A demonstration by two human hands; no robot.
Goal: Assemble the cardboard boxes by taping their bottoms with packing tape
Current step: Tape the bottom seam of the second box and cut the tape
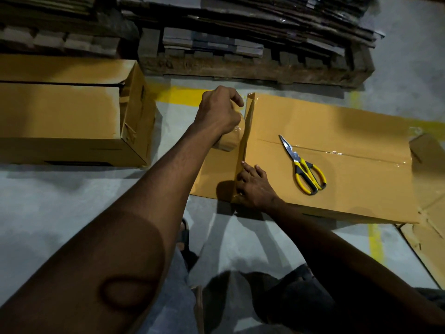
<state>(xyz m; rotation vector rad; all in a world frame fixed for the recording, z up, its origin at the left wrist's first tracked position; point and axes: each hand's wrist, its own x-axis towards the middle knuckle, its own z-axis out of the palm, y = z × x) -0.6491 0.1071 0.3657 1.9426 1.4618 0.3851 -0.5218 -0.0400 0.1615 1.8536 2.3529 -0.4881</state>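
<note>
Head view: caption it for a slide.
Left hand runs tape roll along box edge; right hand presses; scissors rest on top.

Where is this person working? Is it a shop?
Probably a warehouse or packing area, not a shop: a wooden pallet stacked with flat cardboard, a bare concrete floor with yellow lines, and boxes being taped.

The left arm reaches forward, nearly straight, its left hand [218,112] curled in a fist-like grip, knuckles up, thumb tucked forward. The right arm comes in bent from the lower right; the right hand [255,186] lies palm down, fingers extended forward, apparently pressing flat.
</note>
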